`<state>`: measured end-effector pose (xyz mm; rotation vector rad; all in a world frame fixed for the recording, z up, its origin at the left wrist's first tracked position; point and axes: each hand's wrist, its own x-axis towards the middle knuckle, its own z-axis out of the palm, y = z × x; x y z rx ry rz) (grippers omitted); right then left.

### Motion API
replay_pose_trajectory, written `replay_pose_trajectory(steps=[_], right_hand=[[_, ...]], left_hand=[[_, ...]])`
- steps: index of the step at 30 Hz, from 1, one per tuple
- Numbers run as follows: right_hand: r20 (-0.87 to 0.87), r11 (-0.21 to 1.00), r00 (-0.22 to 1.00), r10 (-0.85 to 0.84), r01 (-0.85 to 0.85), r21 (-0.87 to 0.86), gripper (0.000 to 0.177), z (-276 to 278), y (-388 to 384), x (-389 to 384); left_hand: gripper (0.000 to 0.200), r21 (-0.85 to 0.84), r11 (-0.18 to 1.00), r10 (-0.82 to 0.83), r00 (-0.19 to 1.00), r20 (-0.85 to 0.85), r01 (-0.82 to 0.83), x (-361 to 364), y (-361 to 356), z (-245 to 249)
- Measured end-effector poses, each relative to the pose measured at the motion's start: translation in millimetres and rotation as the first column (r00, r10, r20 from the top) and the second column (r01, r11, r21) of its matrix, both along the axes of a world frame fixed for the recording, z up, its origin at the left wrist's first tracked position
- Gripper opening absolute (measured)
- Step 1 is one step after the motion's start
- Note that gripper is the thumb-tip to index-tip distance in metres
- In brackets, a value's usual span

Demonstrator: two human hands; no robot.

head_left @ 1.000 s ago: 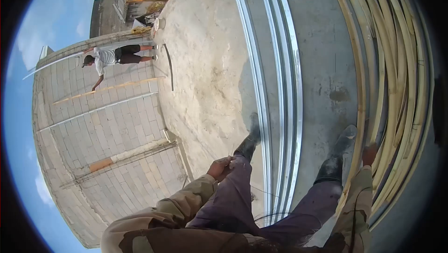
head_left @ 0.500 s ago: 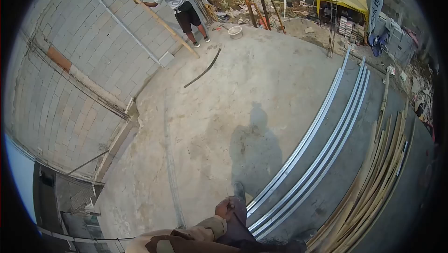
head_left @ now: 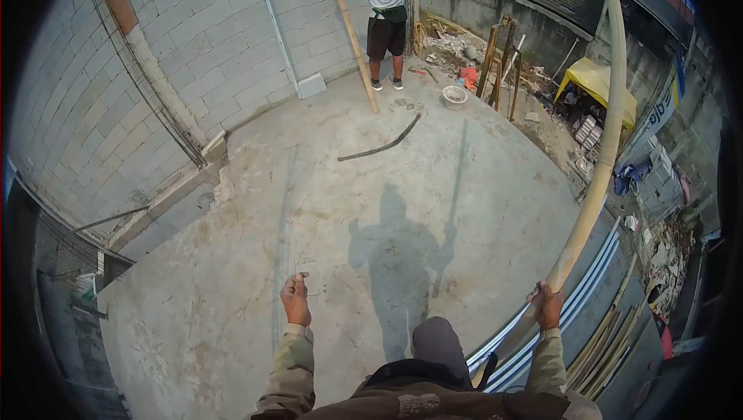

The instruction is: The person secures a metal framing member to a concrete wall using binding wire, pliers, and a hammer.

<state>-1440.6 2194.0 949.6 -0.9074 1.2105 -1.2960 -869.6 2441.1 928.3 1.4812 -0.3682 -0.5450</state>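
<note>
My right hand (head_left: pixel 548 305) is wrapped round a thick bamboo pole (head_left: pixel 607 141), which stands tilted at my right and rises high past the top of the wall. Its lower end passes down beside my leg. Out in front at the left is my left hand (head_left: pixel 296 300), closed, with thin wire (head_left: pixel 295 253) sticking out between its fingers. The wire's full length is too fine to make out. Below that hand lies the concrete floor (head_left: pixel 333 226).
A co-worker (head_left: pixel 386 17) holds another bamboo pole (head_left: pixel 352 33) against the block wall (head_left: pixel 217 17). Metal channels (head_left: pixel 576 304) and several bamboo strips (head_left: pixel 611 342) lie at the right. A dark strip (head_left: pixel 379 147) and a white bucket (head_left: pixel 455 96) are ahead.
The bamboo pole now stands upright in my right hand, which was out of view before. My left hand has moved from near my leg out to the left. The view has tilted up.
</note>
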Motion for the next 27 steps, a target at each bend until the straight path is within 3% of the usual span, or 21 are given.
replay_pose_trajectory(steps=[5,7,10,11,15,17,18,19,20,21,26,27], right_hand=[[-0.064,0.966,0.988,0.139,-0.149,-0.210,0.027,24,-207,183],[-0.019,0.978,0.987,0.162,-0.163,-0.131,0.024,29,-284,271],[-0.002,0.943,0.957,0.289,-0.285,-0.173,0.020,27,-382,415],[0.033,0.924,0.940,0.338,-0.325,-0.201,0.018,34,-409,470],[0.204,0.780,0.772,0.602,-0.514,-0.356,0.014,74,-482,691],[0.201,0.720,0.709,0.676,-0.577,-0.385,0.016,89,-513,797],[0.204,0.680,0.667,0.716,-0.603,-0.417,0.018,95,-526,848],[0.205,0.640,0.625,0.753,-0.625,-0.447,0.019,99,-541,900],[0.206,0.639,0.627,0.751,-0.613,-0.465,0.019,101,-560,953],[0.219,0.636,0.610,0.761,-0.637,-0.436,0.020,99,-576,1000],[0.191,0.641,0.634,0.749,-0.622,-0.450,0.019,82,-656,1198],[0.180,0.655,0.646,0.742,-0.639,-0.404,0.019,81,-672,1233]], left_hand=[[0.034,0.073,0.996,0.053,0.998,0.024,-0.054,130,-98,-34],[0.033,0.108,0.993,0.045,0.999,0.012,-0.046,169,-142,-48],[0.033,0.143,0.983,0.116,0.993,-0.012,-0.113,222,-209,-66],[0.034,0.171,0.980,0.096,0.994,0.050,-0.103,238,-225,-59],[0.037,0.243,0.952,0.152,0.977,0.148,-0.185,320,-282,-19],[0.042,0.224,0.951,0.147,0.948,0.283,-0.215,377,-305,-35],[0.042,0.199,0.955,0.154,0.943,0.296,-0.218,408,-322,-37],[0.044,0.239,0.952,0.149,0.972,0.182,-0.191,439,-339,-34],[0.046,0.282,0.948,0.138,0.988,0.063,-0.150,475,-361,-33],[0.046,0.278,0.951,0.122,0.990,0.071,-0.137,512,-388,-35],[0.050,0.055,0.996,0.046,0.939,0.340,-0.069,734,-541,-85],[0.051,0.178,0.983,-0.039,0.923,0.382,-0.032,775,-568,-80]])
